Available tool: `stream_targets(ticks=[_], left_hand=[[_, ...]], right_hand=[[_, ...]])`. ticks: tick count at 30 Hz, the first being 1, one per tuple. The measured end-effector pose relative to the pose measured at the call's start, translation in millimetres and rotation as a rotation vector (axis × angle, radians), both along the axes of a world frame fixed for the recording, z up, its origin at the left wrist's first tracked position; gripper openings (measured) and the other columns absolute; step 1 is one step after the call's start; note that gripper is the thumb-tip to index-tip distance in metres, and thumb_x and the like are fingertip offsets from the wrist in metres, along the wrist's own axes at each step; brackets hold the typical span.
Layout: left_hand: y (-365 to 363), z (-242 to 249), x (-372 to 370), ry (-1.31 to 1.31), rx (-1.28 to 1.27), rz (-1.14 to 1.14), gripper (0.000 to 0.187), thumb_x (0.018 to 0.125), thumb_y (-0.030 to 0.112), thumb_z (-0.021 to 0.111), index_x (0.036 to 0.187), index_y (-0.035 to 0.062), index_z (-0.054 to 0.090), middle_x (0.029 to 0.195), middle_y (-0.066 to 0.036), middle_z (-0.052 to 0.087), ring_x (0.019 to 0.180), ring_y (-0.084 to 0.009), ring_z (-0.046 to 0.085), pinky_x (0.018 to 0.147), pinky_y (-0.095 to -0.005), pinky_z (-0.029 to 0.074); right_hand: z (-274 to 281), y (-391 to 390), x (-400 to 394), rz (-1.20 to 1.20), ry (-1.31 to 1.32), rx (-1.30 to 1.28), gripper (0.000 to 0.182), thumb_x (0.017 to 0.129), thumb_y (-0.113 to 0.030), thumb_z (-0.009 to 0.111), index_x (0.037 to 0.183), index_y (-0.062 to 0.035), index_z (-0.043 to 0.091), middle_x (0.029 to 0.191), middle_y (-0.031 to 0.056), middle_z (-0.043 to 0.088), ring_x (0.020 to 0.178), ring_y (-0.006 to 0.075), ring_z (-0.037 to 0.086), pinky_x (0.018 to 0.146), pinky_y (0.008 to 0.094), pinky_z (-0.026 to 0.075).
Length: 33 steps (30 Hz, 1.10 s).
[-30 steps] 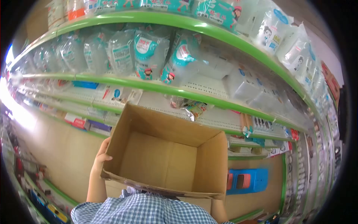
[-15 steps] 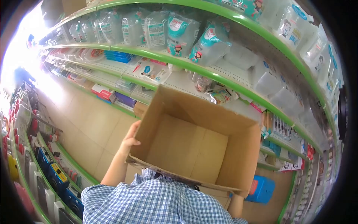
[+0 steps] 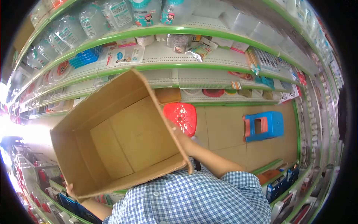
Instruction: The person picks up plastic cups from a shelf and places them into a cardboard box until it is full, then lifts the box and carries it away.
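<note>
A brown cardboard box [image 3: 126, 138] hangs tilted in front of my checked shirt, its open top facing me and its bare bottom showing. My left hand [image 3: 71, 190] grips the box at its lower left corner, with only a few fingertips in sight. Against the right wall of the box is my right hand [image 3: 180, 136], closed on that side; the wall partly covers its fingers. Just beyond this hand a red plastic stool [image 3: 182, 115] stands on the floor.
A blue plastic stool [image 3: 274, 126] with pink parts stands on the tiled floor to the right. Green-edged shelves [image 3: 164, 66] run across the front, bearing wrapped plastic bottles [image 3: 143, 13], clear boxes and packets. More shelving lies behind me on both sides.
The box has swung from right to left across the view, both hands still on it. My view has turned, and the red stool and more floor now show.
</note>
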<state>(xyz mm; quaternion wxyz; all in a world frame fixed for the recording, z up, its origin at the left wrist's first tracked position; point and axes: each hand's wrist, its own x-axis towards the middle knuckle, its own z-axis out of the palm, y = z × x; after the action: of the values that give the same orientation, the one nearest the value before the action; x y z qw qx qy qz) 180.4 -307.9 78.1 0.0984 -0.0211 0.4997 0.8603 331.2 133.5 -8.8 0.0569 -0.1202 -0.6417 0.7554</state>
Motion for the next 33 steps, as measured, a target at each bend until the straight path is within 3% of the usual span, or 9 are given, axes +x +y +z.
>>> stream_targets(ticks=[4, 10, 18, 25, 30, 33], left_hand=[[-36, 16, 13, -0.034, -0.007, -0.003, 0.059, 0.069, 0.027, 0.052, 0.121, 0.0020, 0.043, 0.109, -0.017, 0.052, 0.096, -0.0312, 0.054, 0.077, -0.0428, 0.049], [-49, 6, 20, -0.033, 0.009, 0.031, 0.060, 0.069, 0.028, 0.052, 0.122, 0.0021, 0.040, 0.108, -0.018, 0.050, 0.093, -0.0315, 0.055, 0.071, -0.0443, 0.050], [-68, -14, 31, -0.006, 0.068, 0.008, 0.063, 0.068, 0.028, 0.052, 0.124, 0.0029, 0.038, 0.109, -0.019, 0.050, 0.093, -0.0316, 0.055, 0.072, -0.0437, 0.050], [-56, -19, 32, -0.034, 0.038, 0.021, 0.065, 0.068, 0.028, 0.052, 0.126, 0.0030, 0.037, 0.109, -0.019, 0.049, 0.094, -0.0317, 0.054, 0.072, -0.0433, 0.050], [-62, -13, 31, -0.114, -0.062, 0.264, 0.066, 0.065, 0.026, 0.052, 0.125, 0.0031, 0.037, 0.112, -0.019, 0.049, 0.095, -0.0320, 0.054, 0.073, -0.0429, 0.050], [-50, 4, 31, -0.094, -0.052, 0.116, 0.065, 0.065, 0.026, 0.052, 0.124, 0.0034, 0.039, 0.113, -0.019, 0.049, 0.096, -0.0317, 0.054, 0.074, -0.0429, 0.049]], right_hand=[[11, -47, -18, 0.024, 0.135, 0.121, 0.056, 0.095, -0.034, 0.021, 0.137, 0.0026, 0.014, 0.143, 0.0210, 0.015, 0.133, 0.0303, 0.013, 0.108, 0.0349, 0.013], [40, -65, -19, 0.072, -0.054, 0.227, 0.058, 0.095, -0.037, 0.020, 0.137, 0.0030, 0.014, 0.142, 0.0213, 0.015, 0.134, 0.0300, 0.012, 0.108, 0.0352, 0.012], [48, -72, -21, 0.124, -0.069, 0.310, 0.059, 0.095, -0.039, 0.019, 0.137, 0.0038, 0.015, 0.143, 0.0207, 0.015, 0.134, 0.0291, 0.012, 0.108, 0.0339, 0.012], [46, -62, -13, 0.099, -0.094, 0.270, 0.059, 0.095, -0.037, 0.020, 0.136, 0.0046, 0.014, 0.142, 0.0205, 0.016, 0.134, 0.0280, 0.013, 0.108, 0.0331, 0.012], [34, -51, -14, 0.088, -0.016, 0.143, 0.058, 0.095, -0.036, 0.022, 0.136, 0.0047, 0.015, 0.142, 0.0209, 0.017, 0.134, 0.0286, 0.013, 0.108, 0.0341, 0.012], [26, -45, -24, 0.097, 0.034, 0.076, 0.057, 0.095, -0.034, 0.023, 0.136, 0.0045, 0.015, 0.142, 0.0207, 0.017, 0.134, 0.0289, 0.013, 0.108, 0.0347, 0.011]])
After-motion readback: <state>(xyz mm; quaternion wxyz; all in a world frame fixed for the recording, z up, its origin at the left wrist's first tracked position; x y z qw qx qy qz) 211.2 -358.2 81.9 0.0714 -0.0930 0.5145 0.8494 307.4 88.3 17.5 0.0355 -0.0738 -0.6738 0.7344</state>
